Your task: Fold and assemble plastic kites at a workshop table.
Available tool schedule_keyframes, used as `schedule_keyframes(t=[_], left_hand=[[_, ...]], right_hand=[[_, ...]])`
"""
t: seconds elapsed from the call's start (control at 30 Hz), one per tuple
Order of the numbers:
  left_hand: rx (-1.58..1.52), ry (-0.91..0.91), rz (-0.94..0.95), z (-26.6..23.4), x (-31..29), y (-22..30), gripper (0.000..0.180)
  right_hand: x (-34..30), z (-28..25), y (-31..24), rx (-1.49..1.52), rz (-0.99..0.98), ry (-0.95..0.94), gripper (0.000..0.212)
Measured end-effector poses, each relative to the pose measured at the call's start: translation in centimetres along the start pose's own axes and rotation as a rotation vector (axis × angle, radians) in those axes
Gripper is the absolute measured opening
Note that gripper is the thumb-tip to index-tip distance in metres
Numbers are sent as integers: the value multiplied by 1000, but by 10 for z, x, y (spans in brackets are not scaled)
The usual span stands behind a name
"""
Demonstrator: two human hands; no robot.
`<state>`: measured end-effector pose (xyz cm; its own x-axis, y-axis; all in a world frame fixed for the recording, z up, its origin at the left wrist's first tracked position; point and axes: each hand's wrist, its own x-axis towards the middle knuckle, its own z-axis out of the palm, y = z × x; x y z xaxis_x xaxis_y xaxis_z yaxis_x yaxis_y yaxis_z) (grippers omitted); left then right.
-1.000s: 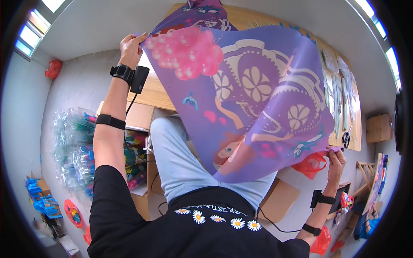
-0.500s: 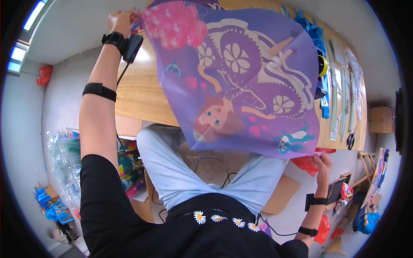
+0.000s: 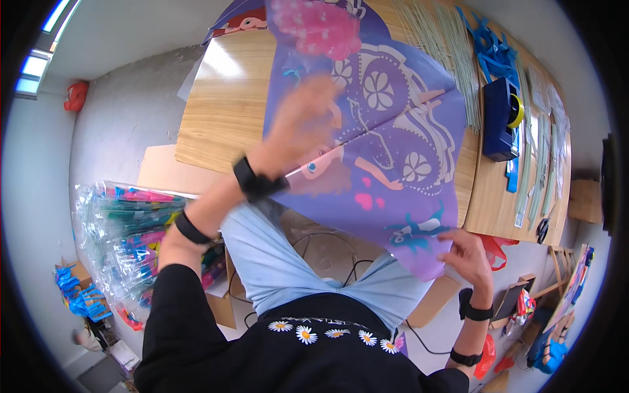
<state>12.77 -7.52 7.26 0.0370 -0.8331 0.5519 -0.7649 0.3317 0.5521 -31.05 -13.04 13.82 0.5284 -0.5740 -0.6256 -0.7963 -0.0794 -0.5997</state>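
Note:
A thin purple sheet (image 3: 367,137) printed with a gowned cartoon figure lies over the table, its near edge hanging toward my lap. A dark line, a fold or thin stick, crosses it diagonally. My left hand (image 3: 304,114) is above the sheet's left half, its fingers smeared by motion, so I cannot tell whether it holds or touches anything. At the near right corner, my right hand (image 3: 468,259) has its fingers apart beside the sheet's edge. Part of another purple printed sheet (image 3: 239,19) shows beyond at the far left.
On the table (image 3: 223,118), thin pale sticks (image 3: 439,46) lie at the far right near blue ribbons (image 3: 495,49). A blue tape dispenser (image 3: 499,124) with yellow tape stands there, with black scissors (image 3: 542,229) by the right edge. Plastic-wrapped colourful packs (image 3: 131,242) are at lower left.
The sheet, stretched up between both hands before, now lies lower on the table. My left hand has left its far left corner and swung inward; my right hand's pinch on the corner has loosened.

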Motion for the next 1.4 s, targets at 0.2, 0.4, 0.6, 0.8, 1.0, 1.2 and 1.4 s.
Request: schedule_keyframes(t=[0.2,0.4,0.6,0.8,1.0,1.2,1.4], left_hand=[[409,-391,-481,57,-60,66,95],[450,-488,-449,10,-44,3,99],[536,-587,-526,-1,-34,19,86],[435,-425,-367,35,-102,81,82],[297,-493,-270,38,-123,115,74],[337,-338,-289,42,-138,115,77],[384,-347,-327,46,-136,117,81]], right_hand=[[54,35,-24,-610,-357,437,71],[70,106,-24,-560,-496,443,74],[47,170,-46,-605,-632,492,74],[36,163,-49,-424,-632,424,68],[69,144,-37,-603,-487,675,68],[76,153,-24,-641,-417,706,67],[95,145,-47,-678,-465,717,63]])
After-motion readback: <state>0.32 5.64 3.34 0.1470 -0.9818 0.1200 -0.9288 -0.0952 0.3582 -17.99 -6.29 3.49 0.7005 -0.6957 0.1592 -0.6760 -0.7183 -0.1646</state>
